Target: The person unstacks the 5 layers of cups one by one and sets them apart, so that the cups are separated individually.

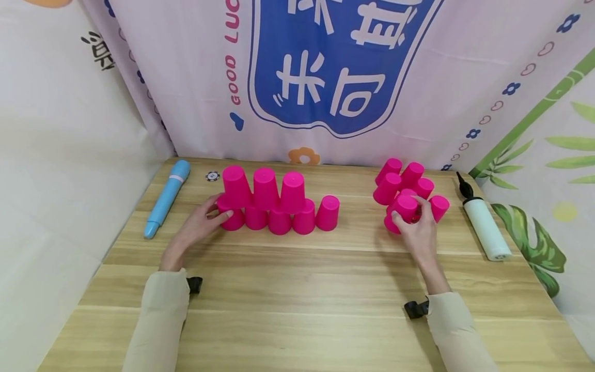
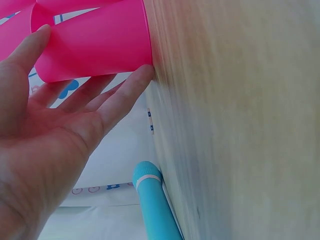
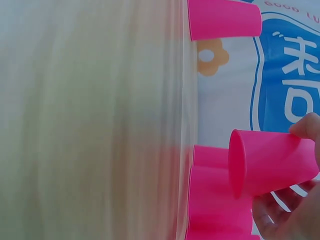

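Observation:
In the head view my left hand (image 1: 203,221) is around the leftmost pink cup (image 1: 234,219) of an upside-down row. The left wrist view shows its thumb touching that cup (image 2: 100,45) and its fairly straight fingers spread along the other side. Three more cups, one of them the middle cup (image 1: 265,187), stand on top of the row. The row's rightmost cup (image 1: 328,213) bears nothing. My right hand (image 1: 420,230) grips another upside-down pink cup (image 1: 403,206) between thumb and fingers. The right wrist view shows this cup (image 3: 272,157) raised above the tabletop, partly in front of other cups.
Several more pink cups, such as a back cup (image 1: 411,174), stand clustered around the right hand. A blue tube-like object (image 1: 167,199) and a small round chip (image 1: 212,176) lie at left. At right lies a white hand pump (image 1: 485,227) with a black nozzle. A printed curtain (image 1: 195,129) hangs behind the table.

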The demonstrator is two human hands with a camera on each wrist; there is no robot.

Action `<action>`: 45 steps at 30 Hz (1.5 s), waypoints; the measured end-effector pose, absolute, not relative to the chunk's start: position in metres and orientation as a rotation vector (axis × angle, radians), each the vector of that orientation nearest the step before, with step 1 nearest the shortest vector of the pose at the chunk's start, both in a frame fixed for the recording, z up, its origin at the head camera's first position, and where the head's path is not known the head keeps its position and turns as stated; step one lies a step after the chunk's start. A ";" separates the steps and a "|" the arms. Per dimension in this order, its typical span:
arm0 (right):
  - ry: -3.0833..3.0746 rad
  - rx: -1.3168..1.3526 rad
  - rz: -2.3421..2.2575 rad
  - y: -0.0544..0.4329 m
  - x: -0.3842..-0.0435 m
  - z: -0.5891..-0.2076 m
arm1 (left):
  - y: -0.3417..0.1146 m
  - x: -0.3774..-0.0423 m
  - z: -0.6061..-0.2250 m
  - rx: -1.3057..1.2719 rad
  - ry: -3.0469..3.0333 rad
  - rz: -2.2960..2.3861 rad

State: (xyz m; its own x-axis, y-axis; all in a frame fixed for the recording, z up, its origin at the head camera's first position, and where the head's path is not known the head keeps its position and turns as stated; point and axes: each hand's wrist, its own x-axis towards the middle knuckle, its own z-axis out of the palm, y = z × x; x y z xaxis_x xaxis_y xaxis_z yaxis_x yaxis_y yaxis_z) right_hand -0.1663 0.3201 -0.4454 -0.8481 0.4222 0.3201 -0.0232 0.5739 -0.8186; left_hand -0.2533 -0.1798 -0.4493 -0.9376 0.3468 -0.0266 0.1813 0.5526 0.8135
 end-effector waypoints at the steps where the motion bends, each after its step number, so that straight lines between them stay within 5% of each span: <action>1: -2.331 -0.334 1.215 0.322 -0.165 -0.445 | -0.180 -0.253 -0.449 0.449 2.602 1.332; 36: -2.648 -0.496 1.043 0.364 -0.154 -0.442 | -0.179 -0.252 -0.448 0.459 2.614 1.325; 45: -2.506 -0.434 0.822 0.341 -0.147 -0.410 | -0.179 -0.253 -0.449 0.454 2.602 1.340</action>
State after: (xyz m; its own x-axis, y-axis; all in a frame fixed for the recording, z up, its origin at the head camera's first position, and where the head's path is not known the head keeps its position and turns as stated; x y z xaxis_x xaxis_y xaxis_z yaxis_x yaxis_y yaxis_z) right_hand -0.1472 0.3409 -0.4098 -0.8425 0.4267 0.3288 0.1489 0.7711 -0.6191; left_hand -0.2525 -0.1789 -0.4487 -0.9371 0.3484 -0.0196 0.1863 0.5471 0.8161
